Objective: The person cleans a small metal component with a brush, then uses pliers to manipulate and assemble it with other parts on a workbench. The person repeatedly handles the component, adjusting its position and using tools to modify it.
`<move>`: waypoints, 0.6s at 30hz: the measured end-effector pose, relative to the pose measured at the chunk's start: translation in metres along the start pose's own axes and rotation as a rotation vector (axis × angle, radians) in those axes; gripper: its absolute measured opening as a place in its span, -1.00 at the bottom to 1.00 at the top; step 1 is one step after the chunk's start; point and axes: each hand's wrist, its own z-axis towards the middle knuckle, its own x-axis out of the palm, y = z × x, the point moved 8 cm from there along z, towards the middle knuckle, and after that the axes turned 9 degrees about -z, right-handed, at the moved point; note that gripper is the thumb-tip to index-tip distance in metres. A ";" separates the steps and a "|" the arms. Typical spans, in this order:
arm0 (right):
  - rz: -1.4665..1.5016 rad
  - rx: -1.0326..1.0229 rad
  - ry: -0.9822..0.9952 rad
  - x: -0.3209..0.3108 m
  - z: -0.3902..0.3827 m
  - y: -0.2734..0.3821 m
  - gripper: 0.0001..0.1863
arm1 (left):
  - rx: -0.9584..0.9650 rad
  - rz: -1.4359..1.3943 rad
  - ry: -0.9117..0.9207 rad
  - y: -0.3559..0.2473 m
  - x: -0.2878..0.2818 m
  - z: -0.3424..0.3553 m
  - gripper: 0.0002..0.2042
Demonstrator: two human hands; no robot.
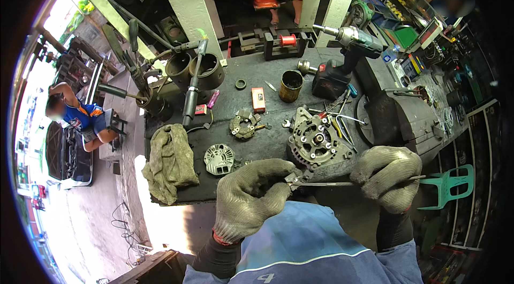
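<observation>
Blue shirt [300,244], then rod [326,184] between gloved hands [246,195] [390,176].

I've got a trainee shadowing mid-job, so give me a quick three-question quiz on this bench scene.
1. What runs between the gloved left hand and the gloved right hand?
2. True or false: the rumpled cloth lies left of the cordless power tool.
3. The rusty can is (a) upright, (b) upside down, (c) on its side.

Key: 1. A thin rod; 2. True; 3. a.
</observation>
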 end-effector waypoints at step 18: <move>0.072 0.020 0.037 -0.006 -0.006 -0.002 -0.88 | 0.066 0.141 0.099 -0.003 0.004 -0.002 -0.69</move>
